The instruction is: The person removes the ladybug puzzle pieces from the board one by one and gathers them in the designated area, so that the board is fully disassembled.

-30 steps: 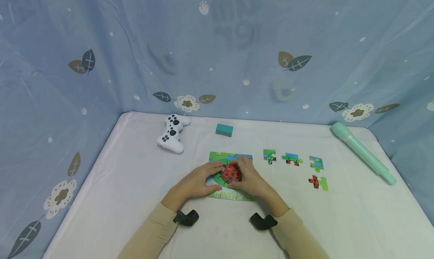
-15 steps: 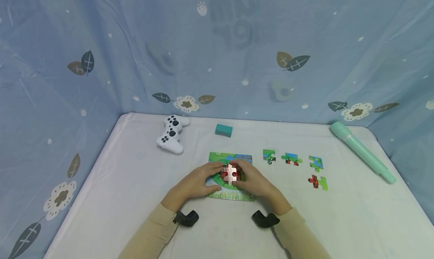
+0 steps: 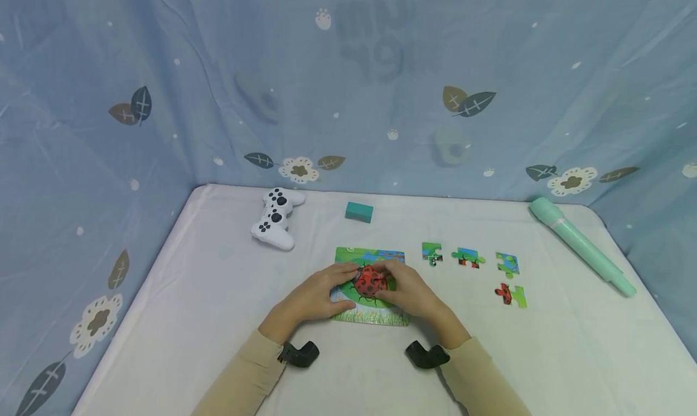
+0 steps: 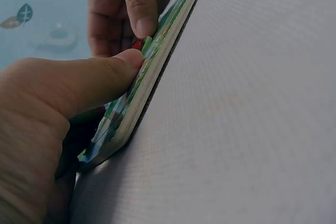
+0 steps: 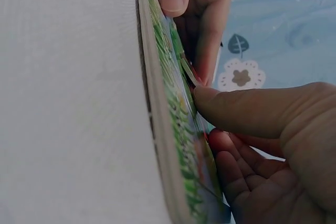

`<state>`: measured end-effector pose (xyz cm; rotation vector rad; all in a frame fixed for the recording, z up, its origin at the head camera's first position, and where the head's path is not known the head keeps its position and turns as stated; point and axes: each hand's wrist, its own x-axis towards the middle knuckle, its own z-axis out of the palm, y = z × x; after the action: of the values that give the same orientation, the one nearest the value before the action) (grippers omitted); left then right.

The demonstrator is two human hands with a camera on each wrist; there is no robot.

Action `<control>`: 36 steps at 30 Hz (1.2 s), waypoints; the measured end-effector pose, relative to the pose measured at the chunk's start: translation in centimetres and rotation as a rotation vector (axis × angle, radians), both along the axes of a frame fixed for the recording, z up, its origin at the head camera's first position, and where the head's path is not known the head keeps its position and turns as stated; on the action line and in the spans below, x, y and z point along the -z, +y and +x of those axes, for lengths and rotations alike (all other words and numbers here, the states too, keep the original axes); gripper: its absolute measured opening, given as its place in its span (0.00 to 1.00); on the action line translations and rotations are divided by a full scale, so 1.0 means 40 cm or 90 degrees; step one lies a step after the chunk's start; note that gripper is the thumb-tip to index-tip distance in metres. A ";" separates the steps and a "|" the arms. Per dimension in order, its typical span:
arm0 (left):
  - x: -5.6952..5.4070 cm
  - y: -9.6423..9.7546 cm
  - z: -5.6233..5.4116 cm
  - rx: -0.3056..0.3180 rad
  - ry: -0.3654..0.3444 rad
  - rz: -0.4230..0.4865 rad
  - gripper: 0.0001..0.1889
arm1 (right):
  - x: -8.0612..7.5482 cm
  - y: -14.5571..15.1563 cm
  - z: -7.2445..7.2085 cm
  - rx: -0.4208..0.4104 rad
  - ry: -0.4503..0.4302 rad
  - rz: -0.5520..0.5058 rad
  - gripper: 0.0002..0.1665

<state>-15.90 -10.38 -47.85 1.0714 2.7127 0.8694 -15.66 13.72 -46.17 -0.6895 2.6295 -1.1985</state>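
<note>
A jigsaw board [image 3: 376,319] with a ladybug picture lies on the white table. At its middle, a ladybug puzzle piece [image 3: 369,282] sits over the picture; in the right wrist view its thin edge stands slightly tilted off the surface. My right hand [image 3: 407,289] pinches this piece at its right side between thumb and fingers. Across from it, my left hand [image 3: 321,292] rests on the board's left part, fingers near the ladybug's head and thumb [image 4: 113,74] lying on the lower area. Fingertips hide parts of the piece's outline.
Several loose puzzle pieces [image 3: 468,257] lie right of the board. Behind it are a teal block [image 3: 359,211] and, to the left, a white game controller [image 3: 276,217]. A mint-green microphone-shaped object [image 3: 579,243] lies far right. A blue patterned cloth [image 3: 348,101] hangs behind the table.
The puzzle piece, bright with glare half a second ago, now shows its red spotted picture. My right hand has shifted slightly; my left hand keeps its place on the board.
</note>
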 end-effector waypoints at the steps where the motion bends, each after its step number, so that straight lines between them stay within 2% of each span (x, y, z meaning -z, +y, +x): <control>1: 0.000 0.000 0.000 -0.002 -0.001 -0.002 0.34 | -0.001 0.000 0.000 0.005 0.001 0.002 0.28; 7: -0.001 0.000 0.003 0.000 -0.015 0.002 0.34 | -0.007 0.002 0.003 0.028 -0.001 0.012 0.26; 12: 0.003 -0.005 0.013 -0.004 -0.021 -0.005 0.34 | -0.012 0.021 0.007 0.037 0.002 -0.009 0.26; 18: 0.006 -0.009 0.013 -0.010 -0.022 -0.005 0.34 | -0.037 0.091 0.006 0.051 0.010 -0.029 0.27; 25: 0.002 0.000 0.004 -0.006 -0.018 0.005 0.34 | -0.050 0.213 0.023 0.095 0.033 0.013 0.27; 31: 0.000 0.000 0.004 0.000 -0.011 0.005 0.34 | -0.054 0.310 0.059 0.142 0.065 0.077 0.28; 36: 0.000 -0.003 0.004 0.006 -0.011 0.008 0.34 | -0.051 0.375 0.089 0.187 0.065 0.132 0.28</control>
<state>-15.74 -10.51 -47.85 1.0740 2.6893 0.8918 -12.09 28.71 -44.14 -0.3445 2.9651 -0.9542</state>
